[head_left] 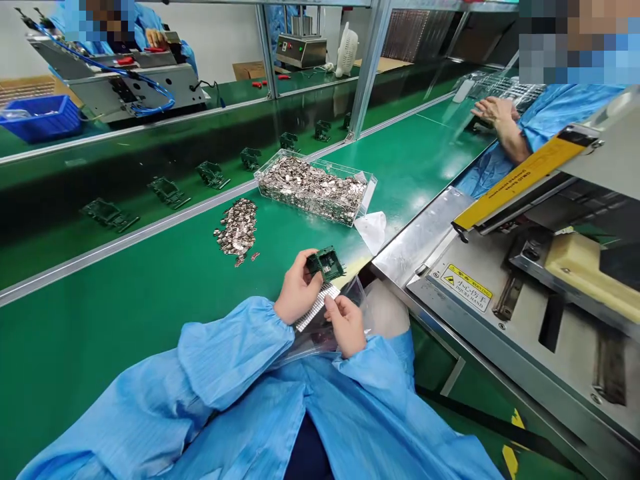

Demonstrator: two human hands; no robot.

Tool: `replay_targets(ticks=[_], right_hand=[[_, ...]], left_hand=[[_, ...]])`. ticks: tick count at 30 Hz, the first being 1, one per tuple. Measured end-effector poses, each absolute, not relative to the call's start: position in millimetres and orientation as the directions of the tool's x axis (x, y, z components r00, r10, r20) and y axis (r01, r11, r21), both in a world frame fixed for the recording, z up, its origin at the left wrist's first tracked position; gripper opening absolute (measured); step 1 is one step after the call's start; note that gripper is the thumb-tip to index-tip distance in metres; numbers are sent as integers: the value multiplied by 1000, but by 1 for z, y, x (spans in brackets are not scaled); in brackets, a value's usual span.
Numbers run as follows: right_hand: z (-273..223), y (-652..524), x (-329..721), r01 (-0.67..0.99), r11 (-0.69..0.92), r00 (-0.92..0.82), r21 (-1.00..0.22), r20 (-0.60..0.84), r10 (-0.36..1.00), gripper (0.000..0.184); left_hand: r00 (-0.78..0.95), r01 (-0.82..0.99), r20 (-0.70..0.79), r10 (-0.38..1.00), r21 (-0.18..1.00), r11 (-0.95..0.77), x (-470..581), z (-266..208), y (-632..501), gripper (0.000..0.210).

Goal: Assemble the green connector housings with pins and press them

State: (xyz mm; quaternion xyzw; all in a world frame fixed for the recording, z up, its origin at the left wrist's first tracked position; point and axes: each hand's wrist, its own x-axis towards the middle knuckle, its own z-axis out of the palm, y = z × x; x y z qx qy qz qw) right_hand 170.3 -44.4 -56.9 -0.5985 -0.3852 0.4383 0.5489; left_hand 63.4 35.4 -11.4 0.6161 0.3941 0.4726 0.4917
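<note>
Held up in my left hand (296, 293) is a dark green plastic housing (331, 263), square and hollow, with its open side facing up. A sheet of small silver strips (316, 309) slants down below the housing, beside the left palm. My right hand (349, 325) is closed in a pinch at the right edge of that sheet. Whether a single strip is between its fingertips is too small to tell. Under both hands a clear plastic bag (355, 297) lies over my lap.
Ahead, a clear tray (367, 193) is heaped with small metal pieces, beside a loose pile of them (237, 230) on the green belt (165, 300). Several green housings (213, 175) line the far ledge. White paper (373, 231) lies nearby. Right stands a machine (465, 267); a co-worker's hand (497, 110) is beyond.
</note>
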Motion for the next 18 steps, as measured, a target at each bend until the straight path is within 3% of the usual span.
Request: replay_targets(ticks=[10, 14, 18], right_hand=[[-74, -51, 167, 149, -20, 334, -989, 31, 942, 49], [-89, -53, 176, 220, -45, 178, -974, -5, 984, 48], [-83, -54, 195, 293, -93, -8, -952, -100, 995, 34]], left_hand=[[262, -3, 171, 950, 984, -176, 60, -17, 28, 33], [290, -4, 172, 941, 984, -179, 59, -18, 31, 33], [269, -13, 181, 946, 983, -185, 58, -17, 31, 32]])
